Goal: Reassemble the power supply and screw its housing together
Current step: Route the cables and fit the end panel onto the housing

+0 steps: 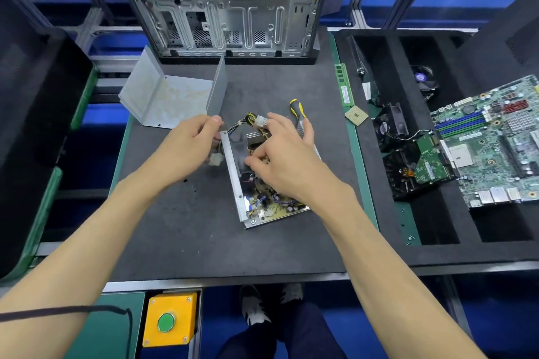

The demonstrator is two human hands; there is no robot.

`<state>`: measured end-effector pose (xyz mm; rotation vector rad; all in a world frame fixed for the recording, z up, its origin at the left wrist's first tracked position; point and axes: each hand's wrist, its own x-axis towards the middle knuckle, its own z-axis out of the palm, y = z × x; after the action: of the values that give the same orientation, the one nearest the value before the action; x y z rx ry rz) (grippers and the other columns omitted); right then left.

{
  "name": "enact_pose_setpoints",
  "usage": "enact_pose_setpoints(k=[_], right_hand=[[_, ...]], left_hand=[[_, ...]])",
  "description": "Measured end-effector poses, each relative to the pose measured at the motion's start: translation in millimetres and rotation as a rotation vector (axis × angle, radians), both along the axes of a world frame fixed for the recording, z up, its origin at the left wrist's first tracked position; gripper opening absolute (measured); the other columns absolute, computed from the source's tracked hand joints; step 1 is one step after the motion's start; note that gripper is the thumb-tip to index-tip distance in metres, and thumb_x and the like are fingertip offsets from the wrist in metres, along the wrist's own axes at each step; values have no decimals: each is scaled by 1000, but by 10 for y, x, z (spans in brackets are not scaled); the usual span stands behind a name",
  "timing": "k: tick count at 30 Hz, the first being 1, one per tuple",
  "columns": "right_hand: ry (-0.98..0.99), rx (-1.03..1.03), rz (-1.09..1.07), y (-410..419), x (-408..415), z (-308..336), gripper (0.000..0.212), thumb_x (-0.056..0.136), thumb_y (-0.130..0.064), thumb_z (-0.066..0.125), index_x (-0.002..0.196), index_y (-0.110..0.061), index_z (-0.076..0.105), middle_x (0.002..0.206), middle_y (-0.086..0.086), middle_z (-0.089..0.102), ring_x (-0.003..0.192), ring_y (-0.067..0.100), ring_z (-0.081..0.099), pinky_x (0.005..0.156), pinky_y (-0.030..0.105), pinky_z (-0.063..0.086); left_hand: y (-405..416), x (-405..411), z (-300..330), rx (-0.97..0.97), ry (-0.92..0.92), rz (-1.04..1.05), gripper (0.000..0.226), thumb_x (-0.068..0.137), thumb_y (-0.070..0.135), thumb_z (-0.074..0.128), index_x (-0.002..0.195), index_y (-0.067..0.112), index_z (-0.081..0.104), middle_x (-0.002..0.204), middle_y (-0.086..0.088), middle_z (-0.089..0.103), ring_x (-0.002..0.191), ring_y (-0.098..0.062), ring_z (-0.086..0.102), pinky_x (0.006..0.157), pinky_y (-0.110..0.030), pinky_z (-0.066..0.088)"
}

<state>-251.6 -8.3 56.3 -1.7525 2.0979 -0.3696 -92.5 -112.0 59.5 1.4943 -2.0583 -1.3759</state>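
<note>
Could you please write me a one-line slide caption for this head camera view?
Both hands, left hand and right hand, work inside the open power supply; its cover and a screwdriver lie behind.

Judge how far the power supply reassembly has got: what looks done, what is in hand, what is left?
Done: the circuit board sits in the open power supply base. In hand: the right hand works inside it while the left hand is at its side wall, by the cables. Left: the cover lies apart and the screwdriver lies unused, so closing and screwing remain.
</note>
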Motion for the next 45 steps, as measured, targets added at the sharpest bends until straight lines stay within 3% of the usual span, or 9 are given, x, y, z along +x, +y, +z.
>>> enact_pose_setpoints(k=[12, 16, 19, 21, 25, 31, 35, 39, 45], right_hand=[[43, -27, -46, -45, 97, -27, 27, 97, -55, 58, 97, -39, 80, 133, -2, 43, 138, 26, 23, 121, 59, -2], [33, 46, 67, 1, 27, 19, 35, 103, -50, 49, 92, -33, 78, 141, 2, 40, 145, 22, 19, 121, 60, -6], [-149, -46, 7, 32, -90, 91, 42, 108, -40, 42, 97, -24, 80, 129, 2, 54, 135, 18, 35, 121, 46, 13], [-283, -199, -111, 78, -214, 123, 44, 108, -32, 40, 96, -17, 79, 110, 3, 64, 115, 18, 50, 100, 28, 31], [-547, -281, -396, 162, -344, 121, 38, 109, -26, 37, 98, -29, 74, 113, -4, 65, 103, -2, 54, 89, 13, 36], [-595, -287, -468, 273, -355, 46, 35, 105, -20, 42, 95, -32, 73, 111, -8, 62, 110, 1, 52, 86, 2, 32], [-618, -334, -448, 352, -365, 3, 31, 101, -16, 52, 89, -35, 72, 107, -15, 61, 116, 5, 54, 93, 11, 40], [-535, -331, -359, 429, -433, -69, 23, 98, -17, 61, 96, -36, 74, 112, -9, 60, 120, 13, 53, 102, 39, 47], [-573, -329, -367, 485, -483, -119, 19, 96, -17, 66, 107, -31, 72, 116, -4, 61, 110, 6, 61, 94, 34, 54]], left_hand=[[7, 146, -26, 8, 50, -125, 41, 96, -1, 54, 117, 30, 70, 107, 7, 74, 104, -25, 66, 95, -41, 57], [55, 75, -59, -57, -11, -167, 46, 98, 4, 40, 125, 34, 63, 111, 6, 63, 86, -1, 57, 80, -20, 44], [71, 51, -67, -114, -79, -171, 42, 103, 16, 36, 131, 33, 61, 123, 5, 58, 113, -7, 52, 93, -25, 37], [97, 41, -43, -280, -94, -158, 30, 104, 22, 44, 125, 27, 65, 120, 4, 59, 116, -10, 51, 99, -27, 38], [219, -25, 150, -516, 84, -199, 7, 96, 22, 64, 95, 21, 71, 95, 10, 68, 94, -7, 58, 86, -15, 41], [463, -269, 272, -320, 60, -540, 15, 85, 30, 80, 98, 26, 74, 84, 13, 73, 83, -3, 66, 74, -12, 44], [474, -357, 189, -303, 38, -558, 18, 87, 22, 77, 104, 28, 75, 71, 6, 67, 64, -10, 58, 69, -29, 50], [432, -356, 158, -341, 37, -540, 29, 81, 28, 83, 108, 31, 75, 77, 13, 61, 63, -8, 55, 65, -24, 47], [452, -461, 103, -269, -66, -541, 32, 91, 10, 67, 118, 26, 74, 89, 5, 73, 78, -17, 66, 75, -26, 52]])
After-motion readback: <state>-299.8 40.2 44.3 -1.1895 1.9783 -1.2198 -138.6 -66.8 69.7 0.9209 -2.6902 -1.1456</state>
